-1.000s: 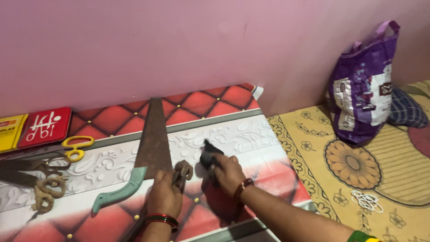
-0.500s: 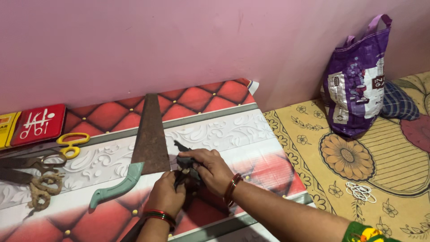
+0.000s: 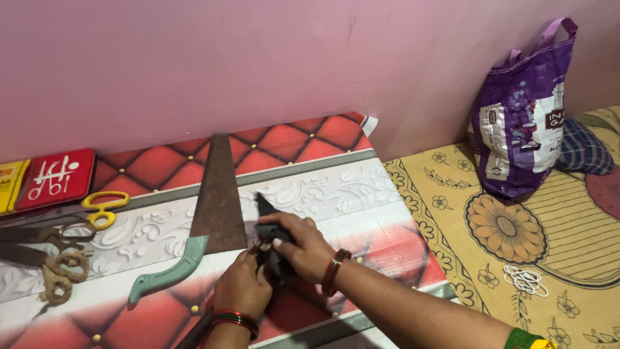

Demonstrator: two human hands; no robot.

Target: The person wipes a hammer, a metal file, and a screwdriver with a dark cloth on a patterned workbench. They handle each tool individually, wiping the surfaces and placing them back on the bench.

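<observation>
Cloth: dark rag (image 3: 272,238), bunched under my right hand (image 3: 298,244) and pressed against the small rusty tool, near the middle of the patterned mat, just off the saw's wide end.
Right grip: my fingers are clenched over the cloth, thumb side toward the saw; a corner of the rag sticks up past my knuckles.
Left grip: my left hand (image 3: 242,291) is closed round the rusty tool (image 3: 261,249) from below, steadying it; only a bit of its brown metal shows between my two hands, so I cannot tell its full shape.
Progress: the cloth is on the tool and both hands are engaged, so I judge the rubbing is under way; what metal I can see is brown with rust, so I judge plenty is left.
Saw: rusty hand saw (image 3: 216,194) with a pale green handle (image 3: 169,273), lying beside my hands, tip toward the mat's far edge; it looks untouched by the cloth.
Left edge of mat: yellow-handled scissors (image 3: 103,210), and nearer the corner a pair of rusty scissors (image 3: 61,274) with cord-wrapped loops, also rusty.
Mat: red quilted print with a white scrolled band (image 3: 336,187), set against the pink wall (image 3: 258,58).
Beyond the right edge: yellow flowered floor sheet (image 3: 510,232) and a purple woven bag (image 3: 523,116) standing by the wall.
</observation>
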